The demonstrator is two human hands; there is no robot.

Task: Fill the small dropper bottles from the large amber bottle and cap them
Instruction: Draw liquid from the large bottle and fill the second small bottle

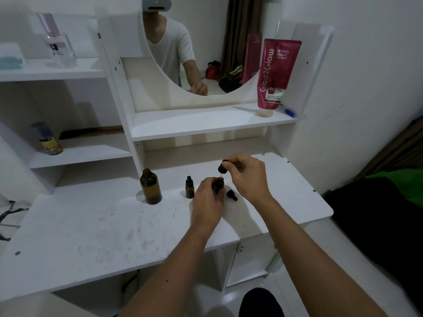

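One small bottle (219, 184) in left fingers (207, 203), dropper cap (222, 168) pinched above by right hand (248, 177)

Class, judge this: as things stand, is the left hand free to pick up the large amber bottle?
Probably not yet: the left hand grips a small dropper bottle. The large amber bottle stands unblocked nearby.

One head-worn camera looks forward and down, close over the white table (68, 236).
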